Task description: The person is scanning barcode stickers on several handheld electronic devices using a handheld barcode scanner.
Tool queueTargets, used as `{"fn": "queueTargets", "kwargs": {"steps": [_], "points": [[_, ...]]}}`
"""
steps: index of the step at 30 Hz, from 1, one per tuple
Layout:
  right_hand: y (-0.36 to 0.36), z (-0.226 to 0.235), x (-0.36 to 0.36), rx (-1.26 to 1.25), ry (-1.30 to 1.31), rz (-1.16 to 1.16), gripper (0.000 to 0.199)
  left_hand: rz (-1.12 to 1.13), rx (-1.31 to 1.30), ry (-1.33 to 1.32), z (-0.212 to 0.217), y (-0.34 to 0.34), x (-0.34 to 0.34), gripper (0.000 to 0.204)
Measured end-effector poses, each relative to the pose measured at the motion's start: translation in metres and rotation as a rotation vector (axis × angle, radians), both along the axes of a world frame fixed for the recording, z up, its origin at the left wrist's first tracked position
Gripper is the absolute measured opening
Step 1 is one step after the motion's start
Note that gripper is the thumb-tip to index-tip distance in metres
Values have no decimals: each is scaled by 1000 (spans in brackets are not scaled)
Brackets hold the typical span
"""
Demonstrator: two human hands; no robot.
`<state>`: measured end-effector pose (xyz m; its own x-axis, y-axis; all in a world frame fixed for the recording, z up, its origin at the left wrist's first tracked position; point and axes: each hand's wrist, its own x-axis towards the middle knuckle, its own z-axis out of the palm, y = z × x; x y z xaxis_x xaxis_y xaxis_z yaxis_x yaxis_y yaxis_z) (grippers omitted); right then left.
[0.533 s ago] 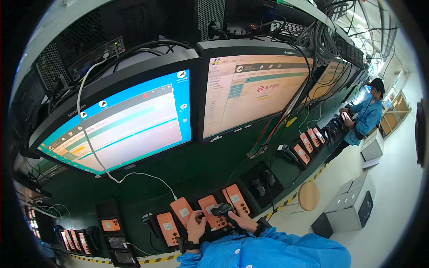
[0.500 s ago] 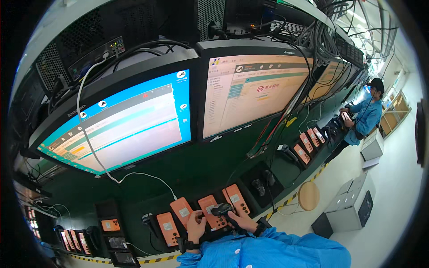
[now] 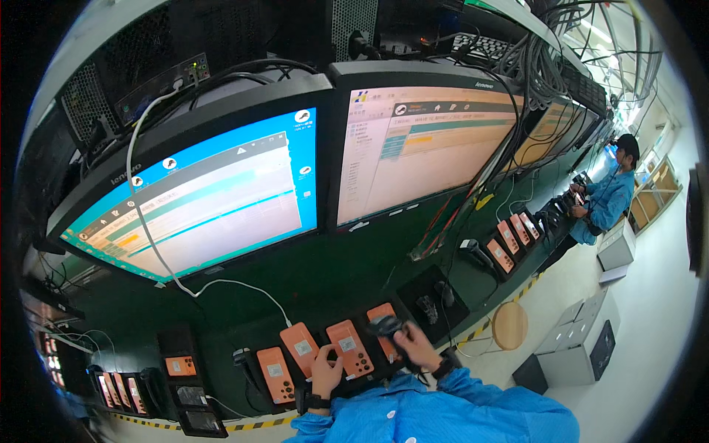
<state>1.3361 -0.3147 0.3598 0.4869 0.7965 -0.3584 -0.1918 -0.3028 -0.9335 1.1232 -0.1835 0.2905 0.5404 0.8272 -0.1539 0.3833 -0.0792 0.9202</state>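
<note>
Left hand: the left hand [image 3: 325, 371] rests fingers-down on the lower edge of the middle phone [image 3: 350, 348], pinning it rather than lifting it; whether the fingers curl round the edge I cannot tell.
Right hand: the right hand [image 3: 415, 345] is clenched round a black scanner [image 3: 387, 325], held just above the right phone [image 3: 384, 328].
Phones: four orange phones lie back-up in a row on a dark fixture [image 3: 369, 384] near the counter [image 3: 347, 273] edge; the left phone [image 3: 274, 365] and the second phone [image 3: 303, 348] are untouched.
Cable: a white cable [image 3: 244, 288] runs down from the monitors [image 3: 214, 199] to the second phone's top end.
Surroundings: a wooden stool [image 3: 509, 325] stands to the right; another person [image 3: 609, 196] in blue works well apart at the far end.
Risk, phone: pressure on one edge could tip the middle phone out of its seat or nudge its neighbour, since they lie close together.
Risk, scanner: held so near, the scanner could knock the right phone, or read the wrong one.
Risk, cable: a sleeve could snag the white cable and pull its plug loose.
</note>
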Motion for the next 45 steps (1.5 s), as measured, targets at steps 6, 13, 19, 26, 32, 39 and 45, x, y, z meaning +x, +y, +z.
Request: {"fn": "queueTargets", "kwargs": {"steps": [6, 13, 19, 26, 32, 39, 45], "points": [[13, -17, 88, 92, -86, -266, 20, -79, -64, -28, 7, -5, 24, 42], [7, -159, 101, -219, -550, -157, 36, 221, -283, 37, 26, -12, 48, 45], [7, -165, 91, -220, -861, -195, 31, 109, -317, -273, -6, -10, 49, 34], [28, -19, 37, 247, -160, 76, 23, 94, -277, -354, 69, -18, 37, 22], [68, 44, -12, 138, -232, 352, 12, 71, -244, -392, 61, -29, 32, 20], [75, 60, -12, 222, -670, 546, 13, 84, -173, -457, 61, -34, 30, 19], [66, 46, -19, 151, -630, 567, 13, 98, -142, -418, 61, -38, 28, 21]]}}
